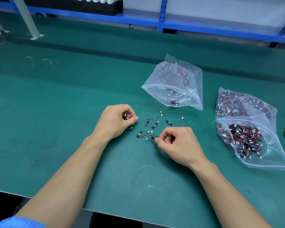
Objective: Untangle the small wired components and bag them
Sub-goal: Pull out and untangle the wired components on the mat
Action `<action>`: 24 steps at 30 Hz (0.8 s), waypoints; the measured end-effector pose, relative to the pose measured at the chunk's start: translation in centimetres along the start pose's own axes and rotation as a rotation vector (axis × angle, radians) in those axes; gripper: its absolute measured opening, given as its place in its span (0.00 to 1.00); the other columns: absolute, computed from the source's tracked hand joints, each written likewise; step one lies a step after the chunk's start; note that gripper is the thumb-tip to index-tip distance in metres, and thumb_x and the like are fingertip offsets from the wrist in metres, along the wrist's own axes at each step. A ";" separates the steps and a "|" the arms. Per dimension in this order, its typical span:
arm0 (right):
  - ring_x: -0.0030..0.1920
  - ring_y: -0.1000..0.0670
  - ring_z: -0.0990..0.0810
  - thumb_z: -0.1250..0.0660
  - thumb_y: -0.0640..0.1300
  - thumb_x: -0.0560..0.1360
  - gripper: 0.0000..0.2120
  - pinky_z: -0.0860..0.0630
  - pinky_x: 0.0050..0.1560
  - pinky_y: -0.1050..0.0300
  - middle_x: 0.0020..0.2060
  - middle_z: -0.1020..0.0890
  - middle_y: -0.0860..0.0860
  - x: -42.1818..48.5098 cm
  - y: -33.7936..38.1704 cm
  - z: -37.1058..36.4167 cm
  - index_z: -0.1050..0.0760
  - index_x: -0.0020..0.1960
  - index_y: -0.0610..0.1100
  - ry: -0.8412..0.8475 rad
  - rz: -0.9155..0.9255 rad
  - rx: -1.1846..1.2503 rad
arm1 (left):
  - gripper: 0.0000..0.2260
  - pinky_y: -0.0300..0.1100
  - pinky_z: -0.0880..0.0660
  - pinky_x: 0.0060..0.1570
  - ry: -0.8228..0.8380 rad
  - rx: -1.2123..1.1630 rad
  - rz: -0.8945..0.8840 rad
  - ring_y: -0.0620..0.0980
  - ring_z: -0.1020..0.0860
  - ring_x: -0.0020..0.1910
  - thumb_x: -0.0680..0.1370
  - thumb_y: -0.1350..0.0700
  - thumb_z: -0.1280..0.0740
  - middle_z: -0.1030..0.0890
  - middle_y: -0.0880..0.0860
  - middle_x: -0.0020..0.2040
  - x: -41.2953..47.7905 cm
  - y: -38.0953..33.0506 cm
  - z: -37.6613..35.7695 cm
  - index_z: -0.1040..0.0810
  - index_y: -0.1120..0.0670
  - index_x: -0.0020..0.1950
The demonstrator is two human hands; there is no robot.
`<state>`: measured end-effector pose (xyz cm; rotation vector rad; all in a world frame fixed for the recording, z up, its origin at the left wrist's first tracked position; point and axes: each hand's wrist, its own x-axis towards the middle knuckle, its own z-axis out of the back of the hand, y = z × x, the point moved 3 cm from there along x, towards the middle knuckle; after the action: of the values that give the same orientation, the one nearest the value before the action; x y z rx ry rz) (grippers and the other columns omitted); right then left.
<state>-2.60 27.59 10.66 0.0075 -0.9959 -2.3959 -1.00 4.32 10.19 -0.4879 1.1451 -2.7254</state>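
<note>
Our right hand pinches one wired component between thumb and forefinger. Our left hand curls its fingers round a small bunch. Both work just in front of the open bag, where loose components lie scattered on the green mat. Right of that bag sits the full bag. We judge we are mid-untangling. Next, this piece must lift clear of neighbouring wires without dragging them.
</note>
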 end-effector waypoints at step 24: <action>0.24 0.53 0.33 0.31 0.68 0.70 0.28 0.36 0.30 0.58 0.18 0.29 0.54 -0.2 -2.2 2.6 0.27 0.25 0.46 -0.112 -0.190 -0.033 | 0.07 0.39 0.26 0.33 -0.004 -0.072 0.022 0.43 0.24 0.28 0.73 0.51 0.23 0.20 0.42 0.32 0.1 -0.1 -0.1 0.19 0.46 0.37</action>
<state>-4.03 30.65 11.01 -0.0470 -1.0482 -2.6105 -1.14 4.45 10.18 -0.4864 1.2443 -2.6716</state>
